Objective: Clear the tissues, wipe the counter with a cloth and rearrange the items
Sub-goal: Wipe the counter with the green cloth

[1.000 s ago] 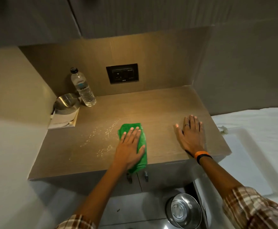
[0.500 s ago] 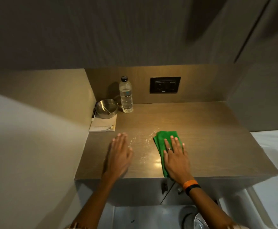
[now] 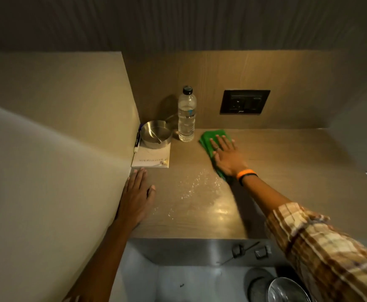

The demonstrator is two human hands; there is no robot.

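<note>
Green, folded and made of soft microfibre, one cloth [image 3: 208, 142] lies on the brown wood-grain desk [image 3: 287, 166] just right of the single clear plastic water bottle [image 3: 186, 116], its long axis running from the back wall toward the front edge. Two hands show: the right hand [image 3: 227, 156] presses flat on the cloth, fingers spread, gripping nothing; the left hand [image 3: 135, 198] rests flat and released, left of the bottle and nearer. One steel bowl [image 3: 155, 134] sits on one white booklet [image 3: 153, 158] left of the bottle. Droplets [image 3: 196, 186] glisten between the hands. Right of the cloth the desk lies bare.
</note>
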